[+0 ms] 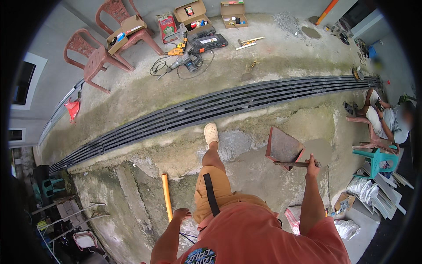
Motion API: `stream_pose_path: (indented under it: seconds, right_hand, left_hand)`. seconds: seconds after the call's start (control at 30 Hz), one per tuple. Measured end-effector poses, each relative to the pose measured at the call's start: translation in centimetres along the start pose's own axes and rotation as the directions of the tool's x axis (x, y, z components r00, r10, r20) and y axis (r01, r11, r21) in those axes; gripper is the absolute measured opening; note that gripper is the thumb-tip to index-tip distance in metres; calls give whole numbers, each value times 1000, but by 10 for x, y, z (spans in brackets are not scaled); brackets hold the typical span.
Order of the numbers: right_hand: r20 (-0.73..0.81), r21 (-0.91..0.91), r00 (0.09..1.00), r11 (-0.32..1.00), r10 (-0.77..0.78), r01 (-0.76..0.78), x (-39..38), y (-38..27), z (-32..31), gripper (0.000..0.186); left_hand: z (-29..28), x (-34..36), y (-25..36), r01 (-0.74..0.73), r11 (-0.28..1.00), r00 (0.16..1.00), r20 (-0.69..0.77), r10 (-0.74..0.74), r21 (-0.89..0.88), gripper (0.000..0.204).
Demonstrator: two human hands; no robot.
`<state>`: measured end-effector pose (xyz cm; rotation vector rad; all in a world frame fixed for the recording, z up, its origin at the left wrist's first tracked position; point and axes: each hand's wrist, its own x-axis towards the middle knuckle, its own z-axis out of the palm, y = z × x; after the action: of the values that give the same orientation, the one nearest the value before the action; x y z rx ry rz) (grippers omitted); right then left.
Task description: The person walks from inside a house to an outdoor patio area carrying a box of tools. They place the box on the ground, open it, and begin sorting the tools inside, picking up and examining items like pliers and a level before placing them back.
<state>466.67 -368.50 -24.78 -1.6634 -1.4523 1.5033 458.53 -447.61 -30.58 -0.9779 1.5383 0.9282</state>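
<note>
Right of centre, your right hand (312, 165) clasped the dustpan (285, 145) by its handle (296, 164); one-handed, it could've twisted. Your left hand (181, 214) hung half-open, empty.

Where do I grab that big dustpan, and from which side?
I'd hold the dustpan by its stick handle, coming from the right, where the right hand grips it. The handle looks thin enough to wrap fingers around, and that end sticks out past the pan. The pan is wide with raised edges, so probably harder to hold.
</note>
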Motion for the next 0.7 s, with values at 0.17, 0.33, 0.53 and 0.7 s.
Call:
stream_pose_path:
  seconds: [0.17,0.33,0.53,0.7]
  right_hand:
    - [-57,-193,984,966,167,-175,152,-175,172,65]
    - [-63,-55,987,987,150,-153,323,-274,306,61]
    - [-49,178,963,951,267,-254,508,-304,432,62]
    - [-170,235,920,921,353,-310,590,-289,525,72]
  left_hand:
    - [40,-96,496,-541,841,837,-84,540,15,32]
    - [94,-228,807,-793,598,595,-60,801,118,42]
    - [149,-209,864,-531,801,802,-141,581,276,42]
    - [237,-212,774,397,736,917,-267,-296,548,94]
